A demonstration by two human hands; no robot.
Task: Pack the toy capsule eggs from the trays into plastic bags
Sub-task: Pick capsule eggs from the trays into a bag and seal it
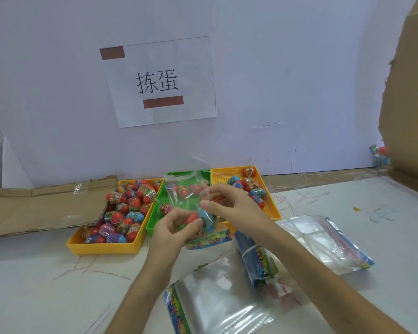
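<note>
A clear plastic bag (188,189) with a colourful printed bottom edge stands upright between my hands, over the green tray (160,208). Inside it sit a red capsule egg (191,218) and a blue one (207,221). My left hand (173,231) grips the bag's lower left side, and my right hand (227,204) pinches its right edge. The left yellow tray (106,247) is heaped with several red, blue and purple eggs (123,213). The right yellow tray (273,210) holds several more eggs (250,189).
Empty bags lie flat in front of me (217,300), a bundled stack (256,259) sits beside them, and another pile (323,239) is at the right. Flattened cardboard (34,208) lies at the back left; a cardboard box wall (408,104) rises at the right. A paper sign (159,80) hangs on the wall.
</note>
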